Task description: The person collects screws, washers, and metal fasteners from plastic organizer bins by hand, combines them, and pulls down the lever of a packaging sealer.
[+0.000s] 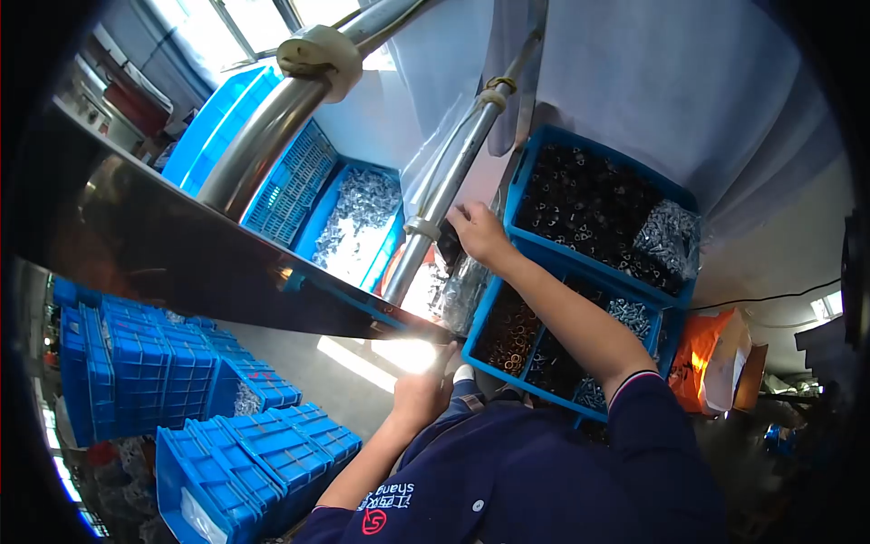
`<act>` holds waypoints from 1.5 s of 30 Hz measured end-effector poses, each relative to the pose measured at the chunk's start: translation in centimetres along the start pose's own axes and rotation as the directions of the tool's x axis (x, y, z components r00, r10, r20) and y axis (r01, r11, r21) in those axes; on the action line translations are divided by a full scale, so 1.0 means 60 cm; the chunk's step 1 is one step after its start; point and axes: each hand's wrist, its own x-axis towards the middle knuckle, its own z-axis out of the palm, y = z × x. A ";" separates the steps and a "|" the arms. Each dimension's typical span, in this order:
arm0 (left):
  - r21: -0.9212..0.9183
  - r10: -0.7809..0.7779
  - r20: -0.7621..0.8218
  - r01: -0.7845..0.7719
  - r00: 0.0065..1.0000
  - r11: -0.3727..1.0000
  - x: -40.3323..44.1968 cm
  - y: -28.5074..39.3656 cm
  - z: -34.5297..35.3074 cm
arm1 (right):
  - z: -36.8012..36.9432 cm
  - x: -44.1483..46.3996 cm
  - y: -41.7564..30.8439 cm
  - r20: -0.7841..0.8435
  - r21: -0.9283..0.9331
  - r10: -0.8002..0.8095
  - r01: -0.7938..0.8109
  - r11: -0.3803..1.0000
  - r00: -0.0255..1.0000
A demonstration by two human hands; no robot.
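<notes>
The left hand (421, 396) is at the tip of the long, dark, glossy panel (208, 258), perhaps for steadiness; the right hand (480, 236), fingers bent, is beside the slim silver metal pole (459, 163). Whether either grasps anything, I cannot tell.

R arm (580, 322) extd fwd | R hand (482, 238) part-curled | L hand (422, 396) lower, nr torso (535, 476)

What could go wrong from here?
The left hand is at one end of the dark metal panel; an edge might scrape it. The right forearm crosses above the divided blue bin; dipping could mix its parts. The right hand might bump the nearby metal pole.
</notes>
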 end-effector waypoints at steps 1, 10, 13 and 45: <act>0.075 0.009 0.029 -0.011 1.000 0.997 0.006 -0.006 0.004 | -0.009 -0.011 -0.023 -0.025 0.047 -0.042 0.043 0.998 0.999; 0.137 -0.069 0.155 0.048 0.986 0.989 0.036 -0.082 0.098 | -0.258 -0.238 -0.058 -0.282 -0.008 -0.090 0.091 0.996 0.955; 0.025 -0.002 0.133 -0.001 0.991 1.000 0.033 -0.069 0.070 | -0.324 -0.345 0.005 -0.306 -0.440 0.002 -0.144 0.886 0.952; -0.802 0.027 0.591 0.584 0.806 0.129 0.194 0.114 0.037 | -0.275 -0.518 0.136 0.312 0.948 0.334 -0.270 -0.167 0.889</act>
